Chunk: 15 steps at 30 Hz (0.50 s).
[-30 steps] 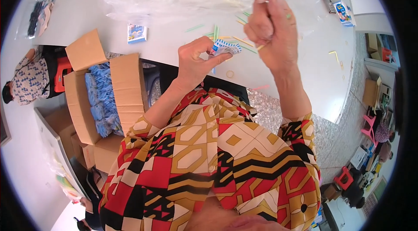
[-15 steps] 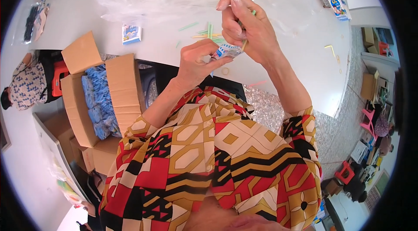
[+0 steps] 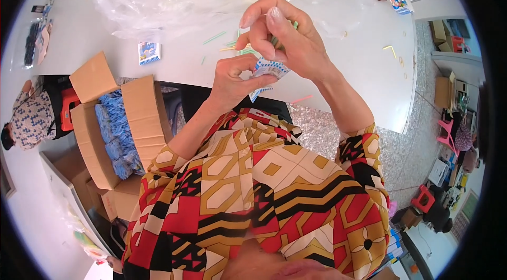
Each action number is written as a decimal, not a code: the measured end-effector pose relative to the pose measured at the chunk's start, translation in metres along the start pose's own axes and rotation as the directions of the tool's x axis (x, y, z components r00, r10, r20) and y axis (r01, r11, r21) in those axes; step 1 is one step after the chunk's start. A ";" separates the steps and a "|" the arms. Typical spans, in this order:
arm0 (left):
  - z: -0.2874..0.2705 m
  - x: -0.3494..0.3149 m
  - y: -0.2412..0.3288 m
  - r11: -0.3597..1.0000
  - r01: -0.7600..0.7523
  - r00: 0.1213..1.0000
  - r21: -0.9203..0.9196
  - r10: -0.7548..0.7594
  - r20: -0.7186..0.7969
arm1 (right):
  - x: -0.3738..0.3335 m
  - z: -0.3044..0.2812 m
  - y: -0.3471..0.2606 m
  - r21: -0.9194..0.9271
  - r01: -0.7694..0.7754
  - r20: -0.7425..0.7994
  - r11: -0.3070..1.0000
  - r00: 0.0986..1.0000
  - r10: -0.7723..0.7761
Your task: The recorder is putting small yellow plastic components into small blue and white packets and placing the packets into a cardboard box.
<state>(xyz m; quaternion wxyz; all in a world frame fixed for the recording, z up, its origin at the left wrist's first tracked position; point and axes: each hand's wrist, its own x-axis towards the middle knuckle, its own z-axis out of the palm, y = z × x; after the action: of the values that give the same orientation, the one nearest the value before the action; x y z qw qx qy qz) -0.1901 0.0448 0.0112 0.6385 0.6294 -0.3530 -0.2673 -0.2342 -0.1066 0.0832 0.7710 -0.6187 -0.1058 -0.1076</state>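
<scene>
Closing in from the right, the right hand (image 3: pixel 297 46) now hangs over the blue-and-white packet (image 3: pixel 271 68) at the frame's upper centre, its grip curled around a green straw (image 3: pixel 274 40). The left hand (image 3: pixel 231 81) stays clamped on the packet, so straw and packet seem brought together for the work.

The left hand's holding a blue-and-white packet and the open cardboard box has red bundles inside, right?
Not quite: in the head view, the bundles in the open cardboard box are blue. The left hand does hold a blue-and-white packet.
</scene>
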 end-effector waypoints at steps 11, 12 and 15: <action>0.009 0.002 0.000 0.998 -0.063 0.997 0.007 0.063 0.043 | -0.014 -0.008 -0.005 0.132 -0.065 -0.113 0.989 0.990 0.080; 0.010 0.002 0.001 0.998 -0.063 0.997 0.006 0.063 0.045 | -0.014 -0.007 -0.006 0.131 -0.065 -0.116 0.989 0.990 0.080; 0.011 0.003 0.003 0.996 -0.061 0.997 0.061 0.059 0.046 | -0.015 -0.005 -0.007 0.139 -0.066 -0.167 0.988 0.982 0.089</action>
<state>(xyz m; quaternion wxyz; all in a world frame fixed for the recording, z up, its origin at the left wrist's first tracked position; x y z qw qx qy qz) -0.1974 0.0363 0.0144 0.6184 0.6320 -0.3940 -0.2508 -0.2505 -0.1126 0.0842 0.8202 -0.5581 -0.0212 -0.1235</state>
